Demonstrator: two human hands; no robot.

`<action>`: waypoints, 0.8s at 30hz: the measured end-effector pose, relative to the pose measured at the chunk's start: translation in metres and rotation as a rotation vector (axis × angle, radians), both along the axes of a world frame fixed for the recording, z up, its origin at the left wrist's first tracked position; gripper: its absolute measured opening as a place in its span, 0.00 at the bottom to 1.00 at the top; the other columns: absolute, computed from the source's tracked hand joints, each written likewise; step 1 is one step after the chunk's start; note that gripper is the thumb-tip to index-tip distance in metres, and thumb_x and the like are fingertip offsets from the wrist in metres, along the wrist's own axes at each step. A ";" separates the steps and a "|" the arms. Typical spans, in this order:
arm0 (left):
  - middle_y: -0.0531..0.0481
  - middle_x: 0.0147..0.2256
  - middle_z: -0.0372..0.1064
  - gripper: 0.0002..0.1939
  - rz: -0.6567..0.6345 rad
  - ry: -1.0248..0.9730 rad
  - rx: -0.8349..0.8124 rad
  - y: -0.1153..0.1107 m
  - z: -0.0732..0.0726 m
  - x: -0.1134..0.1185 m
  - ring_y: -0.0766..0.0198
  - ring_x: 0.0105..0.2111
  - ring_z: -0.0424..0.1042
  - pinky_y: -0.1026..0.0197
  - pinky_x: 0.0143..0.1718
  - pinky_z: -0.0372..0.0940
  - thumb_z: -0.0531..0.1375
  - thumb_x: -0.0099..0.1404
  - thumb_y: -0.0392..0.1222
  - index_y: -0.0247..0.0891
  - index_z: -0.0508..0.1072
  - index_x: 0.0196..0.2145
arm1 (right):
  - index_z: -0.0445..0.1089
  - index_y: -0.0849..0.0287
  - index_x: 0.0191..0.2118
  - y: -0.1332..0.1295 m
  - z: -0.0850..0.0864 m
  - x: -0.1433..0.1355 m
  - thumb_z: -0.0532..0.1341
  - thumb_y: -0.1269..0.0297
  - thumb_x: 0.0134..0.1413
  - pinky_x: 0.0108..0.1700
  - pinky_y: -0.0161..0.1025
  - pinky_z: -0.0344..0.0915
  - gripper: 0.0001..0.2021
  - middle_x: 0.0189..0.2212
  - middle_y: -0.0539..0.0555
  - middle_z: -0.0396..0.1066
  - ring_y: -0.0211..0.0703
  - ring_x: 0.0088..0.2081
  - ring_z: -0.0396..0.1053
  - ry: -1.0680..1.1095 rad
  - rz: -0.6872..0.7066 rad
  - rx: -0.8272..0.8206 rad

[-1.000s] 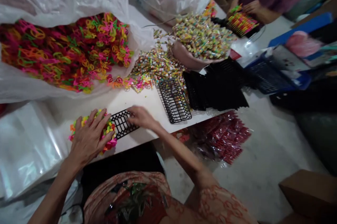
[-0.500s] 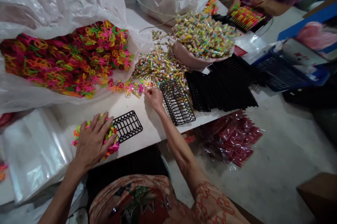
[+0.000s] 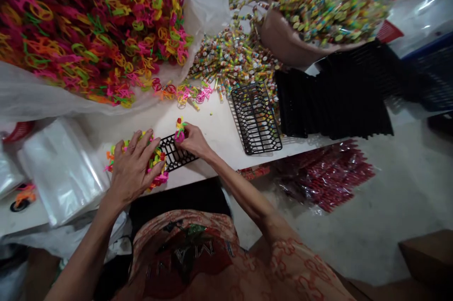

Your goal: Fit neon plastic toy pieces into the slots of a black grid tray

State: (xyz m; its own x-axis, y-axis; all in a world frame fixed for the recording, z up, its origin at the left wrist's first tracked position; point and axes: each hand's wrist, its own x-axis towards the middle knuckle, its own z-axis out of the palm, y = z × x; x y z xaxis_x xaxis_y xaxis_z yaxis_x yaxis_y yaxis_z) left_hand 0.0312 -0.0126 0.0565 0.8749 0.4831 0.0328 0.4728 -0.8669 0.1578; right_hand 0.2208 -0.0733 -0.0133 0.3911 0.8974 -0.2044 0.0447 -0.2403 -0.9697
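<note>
A black plastic grid rack [image 3: 170, 154] lies on the white table in front of me. Bright plastic pieces [image 3: 162, 177] in pink, yellow, green and orange fill its left end. My left hand [image 3: 131, 165] rests flat over them with its fingers spread, hiding most of them. At the rack's right part, my right hand [image 3: 195, 142] pinches a small bunch of coloured plastic pieces [image 3: 180, 132]. Whether the bunch touches the rack, I cannot tell. Farther right lies a second black grid rack [image 3: 255, 119], with nothing in its slots, partly over a heap of small tubes [image 3: 244, 58].
A big clear bag holds a pile of coloured plastic pieces [image 3: 95, 41] at the back left. Clear plastic bags [image 3: 65, 169] lie left. At the right are a pink basin [image 3: 283, 39] heaped with wrapped tubes, stacked black racks [image 3: 329, 103] and red packs [image 3: 329, 178] below the table.
My right hand has come from the loose pieces by the tube heap back to the rack, carrying a small bunch. My left hand stays on the rack. The view has tilted down and closer.
</note>
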 end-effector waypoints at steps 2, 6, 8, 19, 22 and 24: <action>0.42 0.66 0.57 0.29 -0.005 -0.002 0.001 0.000 0.000 0.000 0.46 0.66 0.55 0.39 0.64 0.46 0.49 0.71 0.52 0.46 0.56 0.67 | 0.61 0.57 0.28 0.008 -0.002 -0.009 0.58 0.68 0.41 0.30 0.31 0.57 0.05 0.23 0.44 0.61 0.35 0.28 0.59 0.030 0.051 0.037; 0.41 0.66 0.57 0.29 -0.007 0.008 0.002 -0.001 0.001 0.000 0.46 0.67 0.54 0.40 0.64 0.46 0.49 0.71 0.53 0.44 0.58 0.66 | 0.60 0.57 0.27 0.015 -0.004 -0.016 0.57 0.69 0.43 0.31 0.31 0.56 0.03 0.23 0.45 0.61 0.35 0.29 0.60 -0.014 0.168 0.059; 0.40 0.66 0.56 0.29 -0.006 0.012 -0.006 -0.001 0.001 0.000 0.45 0.67 0.54 0.39 0.64 0.46 0.49 0.71 0.53 0.43 0.59 0.66 | 0.59 0.57 0.26 0.014 -0.003 -0.014 0.56 0.70 0.44 0.31 0.31 0.54 0.03 0.23 0.45 0.60 0.35 0.29 0.59 -0.077 0.217 0.058; 0.42 0.68 0.53 0.32 0.001 0.045 -0.043 0.000 0.000 0.002 0.45 0.68 0.50 0.37 0.65 0.43 0.47 0.72 0.53 0.43 0.50 0.69 | 0.71 0.60 0.38 0.020 0.018 -0.009 0.57 0.74 0.51 0.38 0.35 0.57 0.09 0.38 0.55 0.73 0.44 0.39 0.69 -0.595 0.566 -0.043; 0.44 0.68 0.54 0.28 -0.008 0.048 -0.027 0.000 0.000 0.002 0.43 0.68 0.51 0.34 0.64 0.45 0.46 0.72 0.52 0.47 0.56 0.67 | 0.72 0.61 0.42 0.026 0.022 -0.014 0.57 0.75 0.52 0.40 0.36 0.59 0.12 0.41 0.58 0.74 0.45 0.43 0.70 -0.660 0.622 -0.063; 0.43 0.67 0.54 0.28 -0.002 0.020 -0.019 0.000 -0.001 0.001 0.41 0.67 0.52 0.33 0.63 0.46 0.46 0.72 0.51 0.46 0.58 0.67 | 0.73 0.62 0.41 0.029 0.024 -0.012 0.57 0.76 0.53 0.41 0.36 0.60 0.11 0.40 0.58 0.75 0.45 0.42 0.70 -0.668 0.649 -0.067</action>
State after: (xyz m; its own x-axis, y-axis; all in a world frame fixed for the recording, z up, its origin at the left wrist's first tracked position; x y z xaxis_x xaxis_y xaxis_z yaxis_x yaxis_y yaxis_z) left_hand 0.0322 -0.0124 0.0555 0.8762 0.4819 0.0064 0.4744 -0.8647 0.1650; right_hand 0.2084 -0.0446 0.0104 -0.1274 0.9759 -0.1771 0.7333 -0.0275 -0.6793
